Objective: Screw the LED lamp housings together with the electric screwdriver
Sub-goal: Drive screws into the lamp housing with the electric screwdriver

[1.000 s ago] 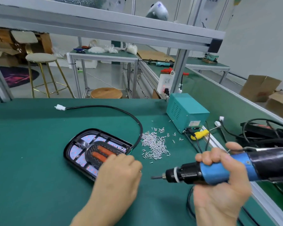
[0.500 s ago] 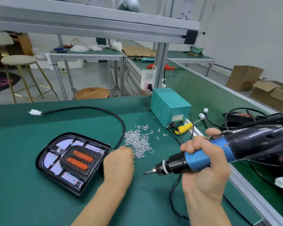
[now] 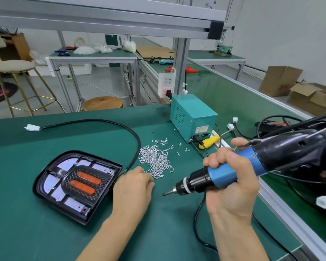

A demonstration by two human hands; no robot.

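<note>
A black LED lamp housing (image 3: 77,183) with two orange lenses and white LED strips lies flat on the green mat, left of centre. Its black cable (image 3: 120,127) loops back to a white connector (image 3: 32,127). A pile of small silver screws (image 3: 155,160) lies just right of the housing. My left hand (image 3: 133,187) rests on the mat between housing and pile, fingers curled at the pile's near edge; what they hold is hidden. My right hand (image 3: 231,178) grips the blue and black electric screwdriver (image 3: 220,175), bit pointing left toward my left hand.
A teal power box (image 3: 192,115) stands behind the screws with a yellow plug beside it. Black cables and white connectors lie at the right along the aluminium rail (image 3: 290,213). Stools, another bench and cardboard boxes stand beyond the table.
My left hand has left the lamp housing and moved right to the near edge of the screw pile. The screwdriver has tilted, its bit now pointing down-left.
</note>
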